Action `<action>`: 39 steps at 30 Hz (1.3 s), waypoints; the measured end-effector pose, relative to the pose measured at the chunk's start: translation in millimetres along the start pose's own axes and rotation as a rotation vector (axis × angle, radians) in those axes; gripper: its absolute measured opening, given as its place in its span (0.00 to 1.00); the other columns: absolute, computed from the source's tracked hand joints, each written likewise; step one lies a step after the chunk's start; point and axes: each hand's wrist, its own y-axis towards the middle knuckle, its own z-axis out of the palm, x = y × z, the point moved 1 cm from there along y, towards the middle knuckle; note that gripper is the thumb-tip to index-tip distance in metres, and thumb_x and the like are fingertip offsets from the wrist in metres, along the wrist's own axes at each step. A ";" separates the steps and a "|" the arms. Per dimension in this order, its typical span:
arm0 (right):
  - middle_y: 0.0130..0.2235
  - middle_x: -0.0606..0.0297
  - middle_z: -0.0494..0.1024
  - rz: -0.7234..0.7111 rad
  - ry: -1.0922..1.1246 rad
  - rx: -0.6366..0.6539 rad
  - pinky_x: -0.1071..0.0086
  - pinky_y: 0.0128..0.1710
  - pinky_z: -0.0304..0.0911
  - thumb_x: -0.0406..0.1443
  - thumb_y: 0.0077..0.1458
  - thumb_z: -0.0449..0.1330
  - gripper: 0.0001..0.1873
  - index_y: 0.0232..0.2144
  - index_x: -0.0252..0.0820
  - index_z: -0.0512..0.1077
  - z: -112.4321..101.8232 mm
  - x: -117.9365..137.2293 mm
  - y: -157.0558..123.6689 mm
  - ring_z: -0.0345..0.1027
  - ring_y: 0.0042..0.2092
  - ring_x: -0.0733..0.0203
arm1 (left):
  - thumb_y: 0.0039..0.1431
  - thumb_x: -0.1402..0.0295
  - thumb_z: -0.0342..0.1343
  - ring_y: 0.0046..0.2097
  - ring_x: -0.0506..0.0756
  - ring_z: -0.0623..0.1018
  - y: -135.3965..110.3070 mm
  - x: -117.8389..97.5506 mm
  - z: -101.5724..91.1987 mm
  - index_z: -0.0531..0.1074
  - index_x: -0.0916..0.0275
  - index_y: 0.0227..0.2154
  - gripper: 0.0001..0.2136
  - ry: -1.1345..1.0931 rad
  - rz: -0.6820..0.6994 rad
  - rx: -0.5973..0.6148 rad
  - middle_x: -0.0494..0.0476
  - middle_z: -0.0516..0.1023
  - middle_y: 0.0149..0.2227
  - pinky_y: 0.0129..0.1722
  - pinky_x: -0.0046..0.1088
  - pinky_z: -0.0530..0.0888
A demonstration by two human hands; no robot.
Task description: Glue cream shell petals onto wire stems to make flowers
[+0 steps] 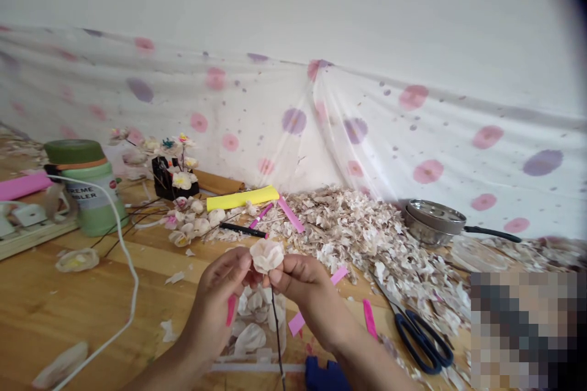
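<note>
Big pile of paper scraps [367, 232] on the wood table [41, 305]. 1 pale paper flower [267, 255], soft crinkly petals, on a thin dark stem [276, 330], held up over the table's front edge. Left hand [220, 299] & right hand [305, 287] both pinch its base, palms turned in, w/ fingers curled. 1 pair of scissors [419, 333] lies to the right.

Partial label on the green jar

The green jar [90, 188] at the table's left end carries a white label with dark capitals, cut off by a white cable; only "REME" over "LER" can be read. Nothing else bears legible text.
</note>
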 end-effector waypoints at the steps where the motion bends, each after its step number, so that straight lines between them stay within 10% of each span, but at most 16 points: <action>1: 0.27 0.66 0.72 -0.020 -0.061 0.020 0.69 0.40 0.57 0.44 0.53 0.63 0.13 0.26 0.40 0.77 -0.7 0.5 -0.1 0.64 0.34 0.62 | 0.49 0.60 0.65 0.27 0.50 0.72 0.1 -0.9 0.2 0.77 0.62 0.26 0.10 -0.014 0.005 0.014 0.52 0.77 0.24 0.28 0.23 0.69; 12: 0.24 0.67 0.68 -0.108 -0.377 -0.169 0.68 0.35 0.57 0.45 0.56 0.58 0.17 0.21 0.40 0.71 -4.7 6.9 -2.6 0.62 0.31 0.61 | 0.50 0.60 0.63 0.28 0.50 0.70 -2.1 2.2 -1.5 0.77 0.62 0.25 0.09 0.044 -0.048 0.022 0.52 0.75 0.24 0.28 0.23 0.67; 22: 0.22 0.71 0.69 -0.010 -0.012 -0.432 0.74 0.30 0.53 0.40 0.42 0.68 0.11 0.20 0.39 0.74 -15.6 10.8 -2.5 0.57 0.27 0.68 | 0.54 0.55 0.59 0.30 0.53 0.74 -24.0 16.6 19.1 0.76 0.63 0.27 0.14 0.087 -0.341 0.485 0.56 0.76 0.26 0.31 0.28 0.69; 39: 0.25 0.66 0.66 -0.379 -0.540 -0.391 0.67 0.35 0.55 0.39 0.57 0.57 0.16 0.19 0.41 0.68 6.4 35.5 -21.0 0.60 0.32 0.61 | 0.52 0.51 0.60 0.26 0.51 0.70 -20.5 11.6 18.1 0.77 0.63 0.24 0.17 0.197 -0.154 0.496 0.54 0.72 0.22 0.27 0.26 0.65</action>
